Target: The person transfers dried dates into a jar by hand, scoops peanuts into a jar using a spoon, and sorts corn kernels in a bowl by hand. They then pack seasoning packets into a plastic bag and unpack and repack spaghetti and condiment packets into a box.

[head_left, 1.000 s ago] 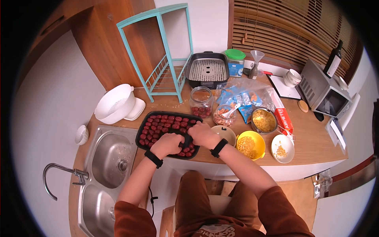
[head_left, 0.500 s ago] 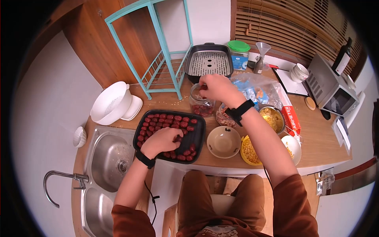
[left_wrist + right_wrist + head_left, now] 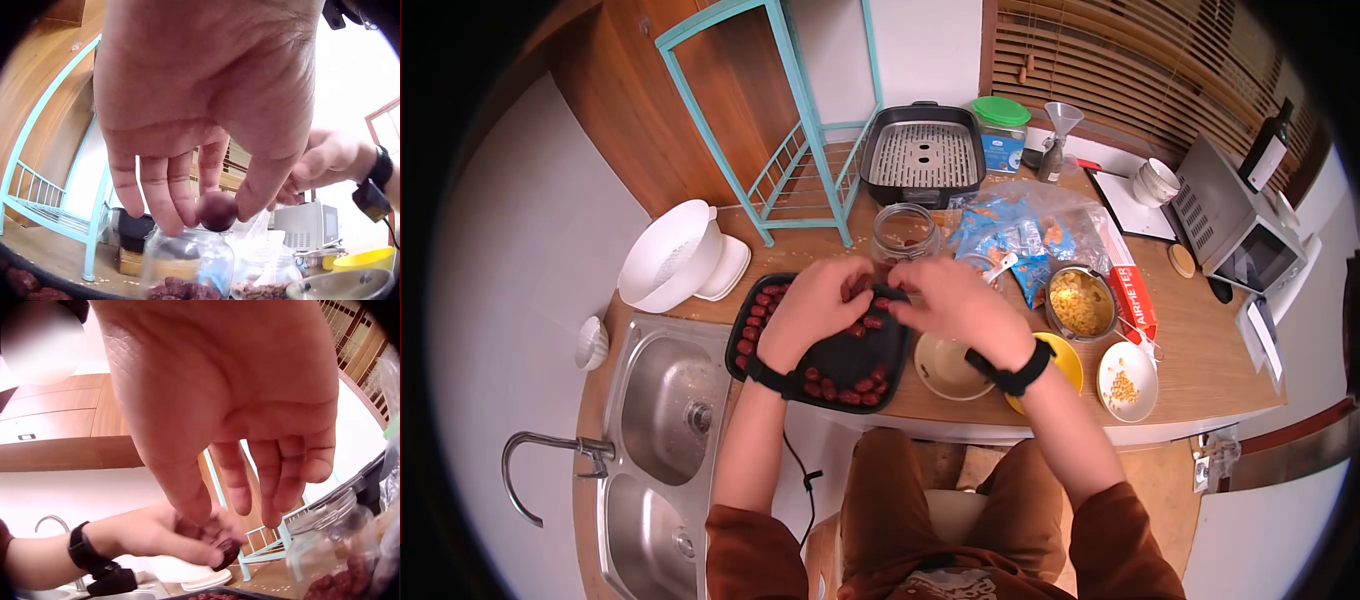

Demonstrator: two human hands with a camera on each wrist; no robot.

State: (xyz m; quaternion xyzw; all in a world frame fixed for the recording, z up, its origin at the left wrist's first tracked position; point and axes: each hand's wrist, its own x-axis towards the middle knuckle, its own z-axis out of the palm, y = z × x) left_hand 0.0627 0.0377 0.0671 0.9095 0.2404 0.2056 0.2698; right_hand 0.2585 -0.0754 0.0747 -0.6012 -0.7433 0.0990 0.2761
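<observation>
A dark red date point(image 3: 217, 211) is pinched between the thumb and fingers of the left hand point(image 3: 822, 308), just above the mouth of a glass jar point(image 3: 187, 253) in the left wrist view. Beside it, over the right edge of the black tray point(image 3: 850, 355), hovers the right hand point(image 3: 965, 308). Its fingers hang relaxed in the right wrist view, with nothing visible between them. Red dates point(image 3: 830, 388) lie along the tray's left side and near edge; the hands hide part of the tray. More dates point(image 3: 340, 581) fill the jar's bottom.
Right of the tray stand a beige bowl point(image 3: 950, 370), a yellow bowl point(image 3: 1068, 365), a metal pot point(image 3: 1082, 303) and a white bowl point(image 3: 1128, 382). A grill pan point(image 3: 924, 150) and teal rack point(image 3: 820, 150) stand behind; the sink point(image 3: 665, 390) is at left.
My left hand has risen from the tray toward the jar, holding a date. The right hand has come back from the jar's mouth toward the tray, letting go of its date. More tray floor shows.
</observation>
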